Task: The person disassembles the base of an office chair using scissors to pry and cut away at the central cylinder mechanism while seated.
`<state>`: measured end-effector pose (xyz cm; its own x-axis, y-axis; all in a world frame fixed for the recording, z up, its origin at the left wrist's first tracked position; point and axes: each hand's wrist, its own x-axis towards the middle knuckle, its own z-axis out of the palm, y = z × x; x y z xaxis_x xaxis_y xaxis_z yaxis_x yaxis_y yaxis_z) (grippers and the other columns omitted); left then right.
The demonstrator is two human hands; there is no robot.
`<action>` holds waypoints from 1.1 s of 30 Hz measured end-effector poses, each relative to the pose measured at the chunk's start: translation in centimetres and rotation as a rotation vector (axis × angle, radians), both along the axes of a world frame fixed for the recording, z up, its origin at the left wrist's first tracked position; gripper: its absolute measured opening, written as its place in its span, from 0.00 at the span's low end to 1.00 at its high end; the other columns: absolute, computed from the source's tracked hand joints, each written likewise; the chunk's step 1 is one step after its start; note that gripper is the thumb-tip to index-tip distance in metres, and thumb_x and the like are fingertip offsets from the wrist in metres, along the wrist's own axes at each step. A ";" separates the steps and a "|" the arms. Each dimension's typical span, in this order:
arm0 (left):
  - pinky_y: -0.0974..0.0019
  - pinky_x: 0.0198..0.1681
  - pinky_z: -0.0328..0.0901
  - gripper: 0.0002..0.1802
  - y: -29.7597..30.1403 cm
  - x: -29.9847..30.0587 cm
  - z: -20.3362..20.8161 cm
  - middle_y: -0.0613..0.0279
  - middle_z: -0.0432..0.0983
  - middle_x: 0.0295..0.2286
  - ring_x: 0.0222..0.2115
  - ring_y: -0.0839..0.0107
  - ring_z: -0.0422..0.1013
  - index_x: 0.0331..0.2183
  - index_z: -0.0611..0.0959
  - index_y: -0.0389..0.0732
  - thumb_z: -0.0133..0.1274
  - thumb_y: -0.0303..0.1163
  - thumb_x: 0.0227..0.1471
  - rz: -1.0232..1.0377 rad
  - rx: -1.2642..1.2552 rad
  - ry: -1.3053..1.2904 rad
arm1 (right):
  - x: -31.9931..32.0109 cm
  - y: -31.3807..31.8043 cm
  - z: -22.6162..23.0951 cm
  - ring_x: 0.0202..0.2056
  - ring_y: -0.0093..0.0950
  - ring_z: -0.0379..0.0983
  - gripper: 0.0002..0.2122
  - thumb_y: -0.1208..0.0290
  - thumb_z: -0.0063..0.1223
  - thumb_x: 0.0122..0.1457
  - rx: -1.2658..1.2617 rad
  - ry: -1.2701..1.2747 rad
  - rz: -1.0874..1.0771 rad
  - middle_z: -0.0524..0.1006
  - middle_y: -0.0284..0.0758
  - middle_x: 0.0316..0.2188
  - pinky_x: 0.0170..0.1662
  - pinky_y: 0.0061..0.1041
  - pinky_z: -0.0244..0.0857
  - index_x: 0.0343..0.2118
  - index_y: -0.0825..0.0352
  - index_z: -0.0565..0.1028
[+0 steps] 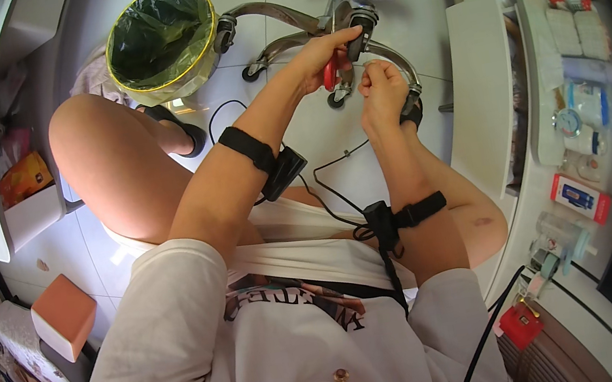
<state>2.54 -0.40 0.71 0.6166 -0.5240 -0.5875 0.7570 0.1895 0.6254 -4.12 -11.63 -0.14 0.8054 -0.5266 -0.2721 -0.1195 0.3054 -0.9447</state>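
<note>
My left hand is closed round what looks like a pair of red-handled scissors, mostly hidden by the palm. Its thumb presses on a black caster of the chair base, which has curved metal legs. Just below and to the right, my right hand has its fingers pinched together near the caster. Whatever lies between those fingertips is too small to make out. Both forearms wear black straps with small black boxes, and cables run between them.
A lined bin with a yellow rim stands at the far left. White drawers and a shelf of small goods line the right side. An open cabinet is on the left, near a pink-topped box.
</note>
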 end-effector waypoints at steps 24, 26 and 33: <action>0.67 0.24 0.67 0.19 -0.8 -0.2 -0.9 0.65 0.75 0.28 0.27 0.72 0.73 0.32 0.76 0.44 0.49 0.49 0.49 -0.006 -0.316 0.098 | 0.2 0.8 2.4 0.20 0.19 0.68 0.05 0.80 0.50 0.52 -0.453 -0.055 -0.030 0.72 0.33 0.24 0.24 0.16 0.63 0.31 0.74 0.71; 0.67 0.24 0.68 0.18 -0.7 -0.3 -0.5 0.65 0.75 0.29 0.29 0.72 0.73 0.32 0.76 0.43 0.49 0.48 0.50 -0.008 -0.297 0.134 | 0.3 1.2 3.0 0.20 0.19 0.68 0.04 0.80 0.51 0.51 -0.524 -0.035 -0.046 0.72 0.33 0.23 0.24 0.16 0.63 0.30 0.74 0.71; 0.69 0.17 0.62 0.20 -1.4 -0.5 -1.3 0.68 0.73 0.26 0.27 0.74 0.68 0.30 0.76 0.46 0.48 0.53 0.48 0.021 -0.354 0.096 | 0.8 1.7 3.1 0.19 0.19 0.66 0.04 0.80 0.54 0.48 -0.651 0.034 -0.132 0.72 0.33 0.19 0.24 0.18 0.62 0.26 0.76 0.73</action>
